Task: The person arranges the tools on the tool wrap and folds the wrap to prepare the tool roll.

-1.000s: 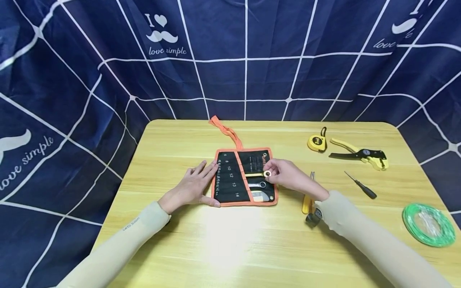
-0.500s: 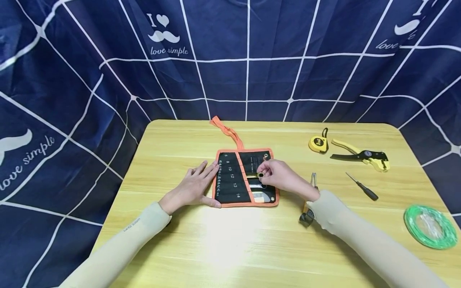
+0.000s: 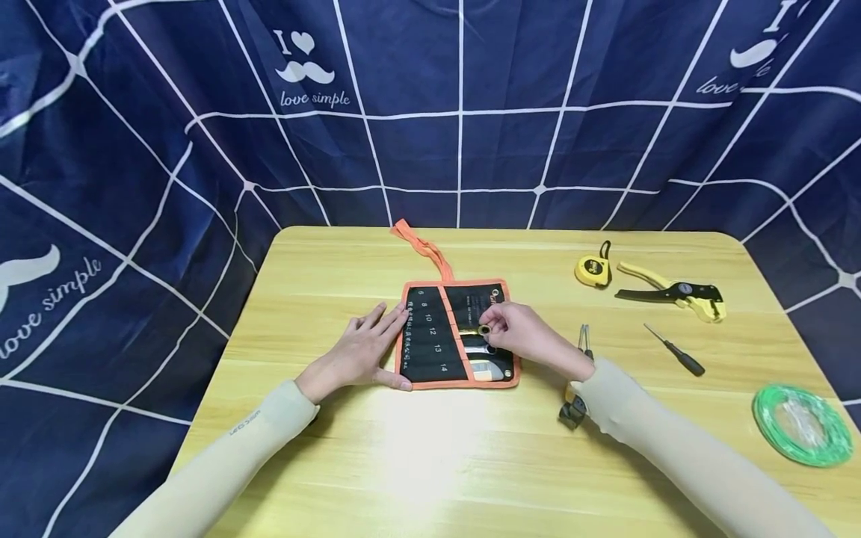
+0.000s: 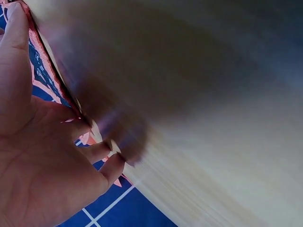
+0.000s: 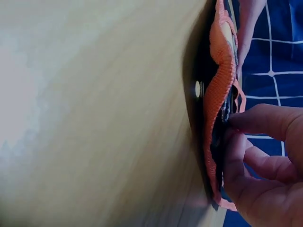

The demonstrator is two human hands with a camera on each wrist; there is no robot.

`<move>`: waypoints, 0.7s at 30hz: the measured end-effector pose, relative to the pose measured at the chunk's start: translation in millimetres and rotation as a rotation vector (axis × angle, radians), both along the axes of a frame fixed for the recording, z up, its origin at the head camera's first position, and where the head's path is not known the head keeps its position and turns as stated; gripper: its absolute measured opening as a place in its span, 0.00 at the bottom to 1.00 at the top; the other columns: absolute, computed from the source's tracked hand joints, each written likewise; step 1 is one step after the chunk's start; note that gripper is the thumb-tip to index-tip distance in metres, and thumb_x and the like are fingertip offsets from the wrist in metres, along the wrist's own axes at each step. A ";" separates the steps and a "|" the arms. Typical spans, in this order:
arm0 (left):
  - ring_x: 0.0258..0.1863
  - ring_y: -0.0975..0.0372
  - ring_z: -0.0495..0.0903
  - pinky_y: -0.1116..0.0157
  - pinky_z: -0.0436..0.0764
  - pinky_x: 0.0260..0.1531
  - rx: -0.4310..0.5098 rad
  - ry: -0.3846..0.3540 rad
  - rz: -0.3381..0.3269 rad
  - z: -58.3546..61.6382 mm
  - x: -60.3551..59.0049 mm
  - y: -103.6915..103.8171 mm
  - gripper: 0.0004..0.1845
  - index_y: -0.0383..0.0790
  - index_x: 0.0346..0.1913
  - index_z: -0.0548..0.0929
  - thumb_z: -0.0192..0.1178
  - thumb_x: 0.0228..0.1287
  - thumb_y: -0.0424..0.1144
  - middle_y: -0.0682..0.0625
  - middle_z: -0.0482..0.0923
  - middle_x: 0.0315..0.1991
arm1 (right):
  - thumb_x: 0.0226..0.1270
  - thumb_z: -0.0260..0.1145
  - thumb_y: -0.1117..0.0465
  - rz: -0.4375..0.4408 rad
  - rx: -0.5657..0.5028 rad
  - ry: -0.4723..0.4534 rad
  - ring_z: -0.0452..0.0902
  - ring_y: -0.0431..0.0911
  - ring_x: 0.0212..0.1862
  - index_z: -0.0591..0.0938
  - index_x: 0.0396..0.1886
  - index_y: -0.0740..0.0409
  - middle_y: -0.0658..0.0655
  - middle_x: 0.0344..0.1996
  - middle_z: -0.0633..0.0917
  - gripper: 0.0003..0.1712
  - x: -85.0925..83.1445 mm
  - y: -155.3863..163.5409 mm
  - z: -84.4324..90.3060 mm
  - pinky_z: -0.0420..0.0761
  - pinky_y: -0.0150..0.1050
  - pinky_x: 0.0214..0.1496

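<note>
A black tool pouch with orange trim (image 3: 433,340) lies unrolled in the middle of the wooden table (image 3: 430,463). My left hand (image 3: 366,347) rests flat on the table, fingers straight, touching the pouch's left edge (image 4: 45,71). My right hand (image 3: 518,332) pinches the ring end of a gold wrench (image 3: 483,329) that sits partly in a pouch pocket. Two silver wrench ends (image 3: 487,359) show below it. In the right wrist view my fingertips (image 5: 236,127) press against the orange pouch edge (image 5: 220,90).
To the right lie a yellow tape measure (image 3: 593,269), yellow-handled pliers (image 3: 673,290), a black screwdriver (image 3: 675,350) and a green wire coil (image 3: 800,424). Another yellow-handled tool (image 3: 582,340) lies half hidden under my right forearm. A blue grid cloth hangs behind.
My right hand has pushed the gold wrench leftward, deeper into the pouch pocket. The left hand has stayed in place on the pouch edge.
</note>
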State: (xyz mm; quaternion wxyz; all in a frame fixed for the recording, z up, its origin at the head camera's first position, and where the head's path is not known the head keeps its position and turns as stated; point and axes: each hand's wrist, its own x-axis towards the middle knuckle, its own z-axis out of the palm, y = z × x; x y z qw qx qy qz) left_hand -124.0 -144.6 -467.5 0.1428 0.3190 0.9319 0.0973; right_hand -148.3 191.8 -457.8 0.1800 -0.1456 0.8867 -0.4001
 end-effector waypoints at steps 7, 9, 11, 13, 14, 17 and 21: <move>0.86 0.39 0.45 0.34 0.61 0.72 0.004 0.008 0.006 2.0 0.1 0.8 0.72 0.34 0.89 0.49 0.72 0.58 0.77 0.41 0.45 0.89 | 0.65 0.70 0.73 -0.007 -0.036 -0.014 0.82 0.49 0.44 0.85 0.55 0.71 0.59 0.42 0.86 0.18 4.8 10.0 4.6 0.83 0.39 0.50; 0.86 0.39 0.44 0.34 0.61 0.72 -0.003 0.006 0.004 2.2 0.4 1.3 0.72 0.35 0.89 0.49 0.71 0.58 0.77 0.41 0.44 0.89 | 0.67 0.72 0.71 -0.019 -0.037 -0.006 0.82 0.49 0.44 0.85 0.55 0.70 0.58 0.42 0.86 0.17 7.8 14.0 6.3 0.83 0.39 0.51; 0.86 0.39 0.45 0.34 0.61 0.72 -0.002 0.008 0.002 2.1 1.0 1.6 0.72 0.34 0.89 0.49 0.71 0.58 0.77 0.40 0.44 0.89 | 0.69 0.73 0.69 -0.030 -0.041 0.005 0.82 0.48 0.44 0.85 0.56 0.70 0.57 0.42 0.87 0.18 12.2 18.6 9.0 0.83 0.38 0.50; 0.86 0.39 0.45 0.34 0.61 0.72 0.002 0.005 0.002 1.8 1.5 1.6 0.72 0.34 0.89 0.49 0.71 0.58 0.77 0.40 0.44 0.89 | 0.70 0.72 0.68 -0.051 -0.046 0.015 0.82 0.47 0.43 0.86 0.58 0.68 0.56 0.41 0.87 0.18 17.7 23.6 11.7 0.83 0.37 0.49; 0.86 0.38 0.45 0.34 0.61 0.72 0.006 0.008 0.001 1.6 1.6 1.5 0.72 0.34 0.89 0.50 0.72 0.58 0.77 0.40 0.45 0.89 | 0.71 0.72 0.68 -0.060 -0.054 0.025 0.83 0.47 0.43 0.86 0.58 0.68 0.55 0.41 0.88 0.18 20.5 26.2 13.6 0.84 0.36 0.48; 0.86 0.39 0.45 0.34 0.61 0.72 0.007 0.008 0.003 1.9 1.8 1.5 0.72 0.34 0.89 0.50 0.72 0.58 0.76 0.40 0.45 0.89 | 0.71 0.71 0.68 -0.097 -0.074 0.051 0.83 0.47 0.42 0.86 0.59 0.67 0.55 0.42 0.89 0.18 28.8 34.9 20.5 0.84 0.35 0.45; 0.86 0.39 0.45 0.34 0.61 0.73 -0.003 0.009 0.005 1.8 1.1 1.4 0.71 0.35 0.89 0.49 0.72 0.58 0.76 0.41 0.44 0.89 | 0.73 0.70 0.67 -0.163 -0.077 0.091 0.82 0.47 0.42 0.86 0.59 0.66 0.56 0.42 0.89 0.17 37.9 46.6 28.8 0.82 0.33 0.43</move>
